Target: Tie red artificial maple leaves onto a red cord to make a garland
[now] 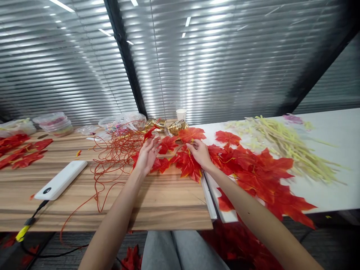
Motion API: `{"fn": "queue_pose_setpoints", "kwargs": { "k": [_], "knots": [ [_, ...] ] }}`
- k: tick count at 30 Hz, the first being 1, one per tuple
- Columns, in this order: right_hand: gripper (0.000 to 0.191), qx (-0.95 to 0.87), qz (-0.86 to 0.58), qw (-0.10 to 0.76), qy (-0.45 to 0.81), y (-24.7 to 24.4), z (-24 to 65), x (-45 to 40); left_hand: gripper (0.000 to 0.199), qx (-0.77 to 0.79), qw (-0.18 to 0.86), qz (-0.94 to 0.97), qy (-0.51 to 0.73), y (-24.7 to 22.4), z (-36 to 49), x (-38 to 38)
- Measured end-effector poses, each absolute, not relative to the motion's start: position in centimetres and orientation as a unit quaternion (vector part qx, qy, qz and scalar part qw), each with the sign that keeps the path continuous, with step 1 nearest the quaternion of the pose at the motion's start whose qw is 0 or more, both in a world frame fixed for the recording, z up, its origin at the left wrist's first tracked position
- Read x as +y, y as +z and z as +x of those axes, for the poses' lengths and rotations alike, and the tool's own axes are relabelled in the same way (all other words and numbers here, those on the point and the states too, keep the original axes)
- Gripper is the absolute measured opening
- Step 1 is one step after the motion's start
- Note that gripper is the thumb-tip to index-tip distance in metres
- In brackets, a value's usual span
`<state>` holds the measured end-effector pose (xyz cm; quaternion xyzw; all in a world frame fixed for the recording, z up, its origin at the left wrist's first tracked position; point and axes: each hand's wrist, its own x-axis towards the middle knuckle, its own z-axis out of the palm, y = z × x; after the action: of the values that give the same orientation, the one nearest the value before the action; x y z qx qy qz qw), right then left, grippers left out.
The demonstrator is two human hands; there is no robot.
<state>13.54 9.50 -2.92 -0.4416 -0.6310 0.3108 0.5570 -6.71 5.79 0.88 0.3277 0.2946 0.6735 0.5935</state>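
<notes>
My left hand [149, 154] is over the wooden table [168, 202], fingers spread and slightly curled, beside red artificial leaves [168, 144] and a tangle of orange-red cord [118, 150]. To its right, my right hand [199, 152] has thumb and fingertips pinched together at a thin stem or cord among the leaves; exactly what lies in the pinch is too small to tell. One red leaf [191, 134] rests just above those fingertips, and another [189, 165] hangs below. More red leaves [253, 168] are heaped along my right forearm.
A white power bank [62, 180] with a black cable lies at left. Plastic tubs [54, 123], bags, gold packets [177, 127] and a paper cup [181, 114] line the back. Yellow-green strips [292, 146] cover part of the white table [343, 150]. Red leaves lie on the floor.
</notes>
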Motion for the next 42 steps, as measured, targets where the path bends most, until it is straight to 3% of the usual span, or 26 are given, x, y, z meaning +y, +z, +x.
{"fn": "queue_pose_setpoints", "kwargs": {
  "k": [15, 26, 37, 42],
  "knots": [
    [0.024, -0.636, -0.446, 0.547, 0.313, -3.1, 13.7, 9.9, 0.009, 0.306, 0.506, 0.277, 0.757, 0.9, -8.3, 6.5],
    [0.034, -0.578, -0.408, 0.534, 0.464, -2.2, 13.4, 8.9, 0.009, 0.36, 0.483, 0.25, 0.758, 0.7, -8.4, 6.5],
    [0.042, -0.547, -0.454, 0.583, 0.395, -1.9, 14.2, 9.3, 0.009, 0.354, 0.474, 0.256, 0.765, 0.8, -8.4, 6.5],
    [0.039, -0.52, -0.494, 0.647, 0.259, -1.4, 14.8, 9.0, 0.01, 0.357, 0.466, 0.249, 0.771, 1.0, -8.3, 6.5]
  ]
}}
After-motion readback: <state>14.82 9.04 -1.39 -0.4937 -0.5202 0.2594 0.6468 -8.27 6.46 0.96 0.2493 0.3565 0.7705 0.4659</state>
